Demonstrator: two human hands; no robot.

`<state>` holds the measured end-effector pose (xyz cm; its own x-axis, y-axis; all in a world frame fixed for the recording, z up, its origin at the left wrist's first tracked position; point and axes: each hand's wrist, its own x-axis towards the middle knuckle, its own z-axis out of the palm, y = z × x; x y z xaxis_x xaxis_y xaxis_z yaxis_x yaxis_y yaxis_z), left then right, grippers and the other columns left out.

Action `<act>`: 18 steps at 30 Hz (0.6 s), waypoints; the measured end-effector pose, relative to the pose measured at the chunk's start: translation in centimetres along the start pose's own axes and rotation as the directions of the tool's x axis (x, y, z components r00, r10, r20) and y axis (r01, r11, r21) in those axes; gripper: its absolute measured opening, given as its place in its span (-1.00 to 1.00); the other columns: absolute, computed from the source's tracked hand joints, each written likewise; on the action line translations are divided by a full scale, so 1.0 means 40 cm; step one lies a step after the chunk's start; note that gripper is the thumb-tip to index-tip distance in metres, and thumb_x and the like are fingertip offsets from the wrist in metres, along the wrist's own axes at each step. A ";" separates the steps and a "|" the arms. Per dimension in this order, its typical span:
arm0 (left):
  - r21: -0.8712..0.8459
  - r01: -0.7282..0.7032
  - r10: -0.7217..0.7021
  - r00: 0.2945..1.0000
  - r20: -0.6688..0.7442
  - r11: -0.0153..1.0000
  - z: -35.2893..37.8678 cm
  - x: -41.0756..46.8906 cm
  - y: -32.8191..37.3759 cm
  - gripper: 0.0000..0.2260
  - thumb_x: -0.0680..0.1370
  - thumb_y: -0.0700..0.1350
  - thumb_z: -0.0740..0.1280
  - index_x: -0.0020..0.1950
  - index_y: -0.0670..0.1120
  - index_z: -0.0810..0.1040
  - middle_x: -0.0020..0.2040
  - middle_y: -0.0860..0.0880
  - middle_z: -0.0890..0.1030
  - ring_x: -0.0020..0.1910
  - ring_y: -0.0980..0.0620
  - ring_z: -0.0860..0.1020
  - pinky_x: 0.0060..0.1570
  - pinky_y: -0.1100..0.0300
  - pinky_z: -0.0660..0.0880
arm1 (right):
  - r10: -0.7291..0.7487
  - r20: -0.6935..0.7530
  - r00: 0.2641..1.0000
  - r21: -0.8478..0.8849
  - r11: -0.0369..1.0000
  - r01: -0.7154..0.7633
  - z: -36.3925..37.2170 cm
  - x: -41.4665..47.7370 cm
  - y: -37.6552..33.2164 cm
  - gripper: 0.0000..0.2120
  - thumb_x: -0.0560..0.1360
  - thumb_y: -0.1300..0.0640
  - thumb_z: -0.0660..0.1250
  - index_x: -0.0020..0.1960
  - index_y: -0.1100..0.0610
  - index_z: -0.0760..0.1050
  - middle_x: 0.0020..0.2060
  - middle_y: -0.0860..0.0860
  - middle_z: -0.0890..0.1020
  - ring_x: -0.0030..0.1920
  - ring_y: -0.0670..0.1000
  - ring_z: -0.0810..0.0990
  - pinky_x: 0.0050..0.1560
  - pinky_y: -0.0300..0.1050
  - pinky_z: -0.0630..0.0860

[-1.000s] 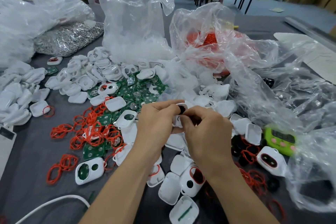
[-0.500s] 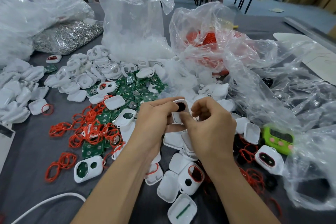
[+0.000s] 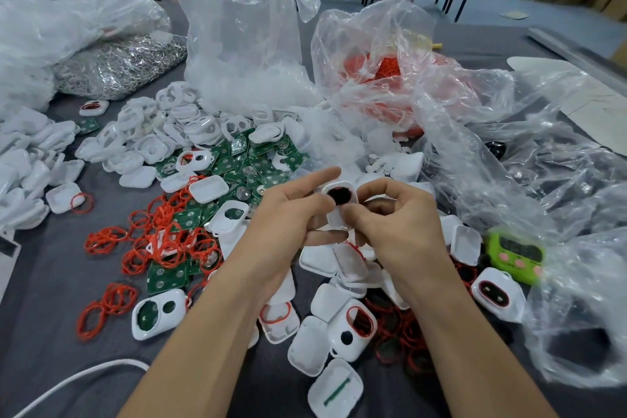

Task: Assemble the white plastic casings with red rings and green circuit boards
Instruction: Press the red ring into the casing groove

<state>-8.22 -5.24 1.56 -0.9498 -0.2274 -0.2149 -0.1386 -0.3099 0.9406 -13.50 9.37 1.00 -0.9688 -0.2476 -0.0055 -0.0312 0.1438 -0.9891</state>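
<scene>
Left hand and right hand together pinch one white casing between thumbs and curled fingers, above the middle of the worktop. The left forefinger points out straight. The casing's oval opening shows dark.

Toward the far edge stand three bags:
- a clear bag of red rings
- a clear bag of white parts
- a bag of silvery metal pieces

Loose red rings and green circuit boards lie left of centre. A green timer sits near the right edge, its display too blurred to read.

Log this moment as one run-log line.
left hand: holds white casing | right hand: pinches same casing | red rings, green boards: loose on table
</scene>
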 end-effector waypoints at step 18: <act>0.159 -0.064 0.091 0.981 -0.169 0.985 0.023 -0.009 -0.003 -0.88 0.47 -0.28 0.51 -0.17 -0.08 0.78 -0.25 -0.20 0.73 -0.39 0.04 0.65 -0.37 0.29 0.55 | 0.132 0.152 0.980 0.270 0.948 -0.169 -0.015 0.012 -0.012 -0.81 0.58 0.28 0.37 -0.21 0.20 0.64 -0.38 0.16 0.62 -0.51 0.02 0.52 -0.51 -0.24 0.38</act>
<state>-8.13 -4.29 1.77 -0.8974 -0.4073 -0.1698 -0.1203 -0.1444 0.9822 -14.10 9.77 1.58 -0.9159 -0.3691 -0.1578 0.2008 -0.0810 -0.9763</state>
